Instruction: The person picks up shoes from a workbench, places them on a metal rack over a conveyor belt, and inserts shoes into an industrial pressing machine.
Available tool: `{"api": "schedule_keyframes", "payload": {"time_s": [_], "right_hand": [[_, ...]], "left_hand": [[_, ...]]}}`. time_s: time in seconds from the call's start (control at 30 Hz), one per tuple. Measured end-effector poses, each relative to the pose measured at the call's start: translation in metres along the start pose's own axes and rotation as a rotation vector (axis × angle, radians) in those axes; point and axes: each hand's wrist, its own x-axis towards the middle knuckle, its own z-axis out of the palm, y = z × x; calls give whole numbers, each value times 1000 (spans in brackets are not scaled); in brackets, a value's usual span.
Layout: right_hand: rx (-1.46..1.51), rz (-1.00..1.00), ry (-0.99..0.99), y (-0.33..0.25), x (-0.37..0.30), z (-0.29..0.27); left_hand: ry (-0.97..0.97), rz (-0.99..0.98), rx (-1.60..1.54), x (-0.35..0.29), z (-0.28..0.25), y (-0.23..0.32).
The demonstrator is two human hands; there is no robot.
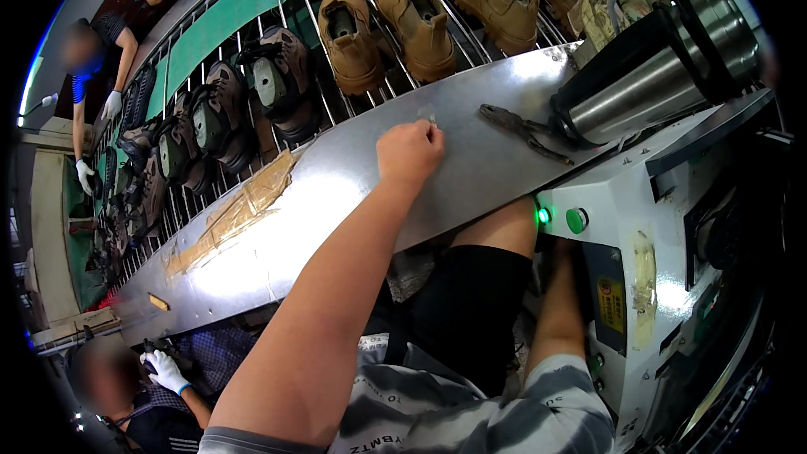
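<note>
My left hand [409,151] is closed, resting on a bare metal ledge [353,176]. A tiny pale bit shows by its fingertips, too small to name. To the right of it lies a pair of dark, worn pliers [525,130], apart from my hand. My right forearm [559,311] reaches down beside a white machine [618,193], and its hand is lost in shadow below the ledge. Beyond my left hand, tan ankle boots [412,25] stand on a rack of metal rods.
A steel tumbler [647,76] with black parts leans at the right. The machine bears a lit green lamp [544,215] and a green button [577,219]. Grey-brown shoes [282,76] line the rack. Brown tape [239,206] covers part of the ledge. Gloved co-workers sit at left.
</note>
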Motion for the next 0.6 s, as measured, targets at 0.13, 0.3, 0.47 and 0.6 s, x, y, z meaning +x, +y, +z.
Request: {"api": "schedule_keyframes", "payload": {"time_s": [0.13, 0.3, 0.47, 0.6], "right_hand": [[12, -4, 21, 9, -19, -8], [-10, -21, 33, 15, -37, -11], [-43, -41, 41, 19, -38, -9], [-68, -67, 30, 23, -35, -5]], "left_hand": [[31, -29, -75, -1, -4, 3], [74, -14, -93, -1, 1, 0], [70, 17, -55, 0, 1, -3], [87, 30, -46, -2, -6, -1]]}}
